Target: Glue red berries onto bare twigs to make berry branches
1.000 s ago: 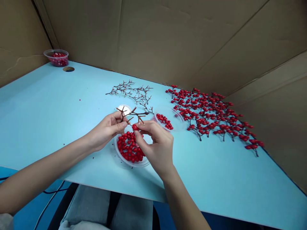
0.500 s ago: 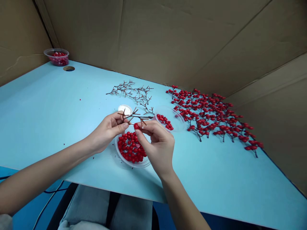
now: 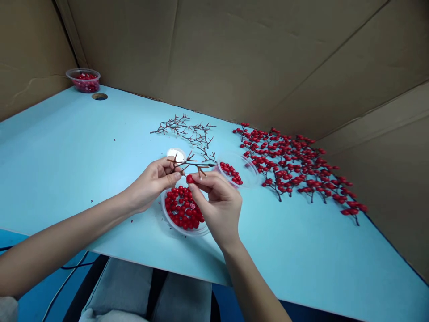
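– Holding what in the left hand (image 3: 150, 185)?
– Gripping a brown forked branch (image 3: 192, 163) in thumb and fingers, raised over the blue table (image 3: 100, 161), by the far side of a bowl (image 3: 191, 234) of red berries.
– And in the right hand (image 3: 219, 201)?
– Pinching one red berry (image 3: 190, 179) in closed fingertips, right by the branch. Can't tell whether joined to it.
– See much farther off?
– Yes: just beyond, a small white dish (image 3: 176, 155); then bare twigs (image 3: 196, 134); to the right, a clear tub (image 3: 248, 172) with fewer berries, then berry-laden sprigs (image 3: 284, 161).
– And far left?
– Another tub (image 3: 77, 85) of berries, beside a round hole (image 3: 99, 96).
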`<state>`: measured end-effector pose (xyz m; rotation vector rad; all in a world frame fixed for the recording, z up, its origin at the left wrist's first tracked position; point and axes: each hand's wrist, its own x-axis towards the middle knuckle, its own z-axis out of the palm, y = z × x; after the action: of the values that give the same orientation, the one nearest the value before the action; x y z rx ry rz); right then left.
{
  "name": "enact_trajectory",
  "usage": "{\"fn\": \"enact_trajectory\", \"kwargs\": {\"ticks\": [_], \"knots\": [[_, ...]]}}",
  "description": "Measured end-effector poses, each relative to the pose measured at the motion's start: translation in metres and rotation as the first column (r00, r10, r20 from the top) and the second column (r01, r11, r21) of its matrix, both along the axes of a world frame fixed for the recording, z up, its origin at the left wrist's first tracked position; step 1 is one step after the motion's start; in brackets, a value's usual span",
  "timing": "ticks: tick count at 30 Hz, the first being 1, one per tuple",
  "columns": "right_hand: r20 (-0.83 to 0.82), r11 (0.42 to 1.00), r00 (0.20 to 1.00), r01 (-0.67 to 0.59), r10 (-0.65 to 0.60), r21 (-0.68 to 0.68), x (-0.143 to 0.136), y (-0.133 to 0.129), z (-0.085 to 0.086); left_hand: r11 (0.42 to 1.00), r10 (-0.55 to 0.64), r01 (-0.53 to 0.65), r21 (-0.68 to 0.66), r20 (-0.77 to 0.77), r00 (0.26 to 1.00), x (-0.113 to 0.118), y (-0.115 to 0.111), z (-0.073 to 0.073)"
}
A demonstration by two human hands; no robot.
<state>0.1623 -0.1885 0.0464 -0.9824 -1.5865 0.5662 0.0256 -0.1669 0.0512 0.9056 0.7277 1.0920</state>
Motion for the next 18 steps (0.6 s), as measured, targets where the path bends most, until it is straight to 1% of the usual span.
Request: {"fn": "enact_trajectory", "kwargs": {"ticks": [7, 13, 18], "knots": [[-0.027, 1.0, 1.0, 0.008, -0.007, 0.019, -0.0013, 0.0009, -0.0026, 0.999, -0.028, 0.027, 0.041, 0.01, 1.0, -0.0004, -0.0017, 0.003], [-0.014, 0.999, 1.0, 0.005, -0.004, 0.033, -0.0016, 0.0019, -0.0046, 0.999, -0.03, 0.03, 0.037, 0.006, 1.0, -0.0004, -0.0019, 0.0028], [-0.026, 0.999, 1.0, 0.006, -0.005, 0.035, -0.0028, 0.0018, -0.006, 0.997, -0.049, 0.049, 0.062, 0.009, 0.999, -0.0004, -0.002, 0.0024]]}}
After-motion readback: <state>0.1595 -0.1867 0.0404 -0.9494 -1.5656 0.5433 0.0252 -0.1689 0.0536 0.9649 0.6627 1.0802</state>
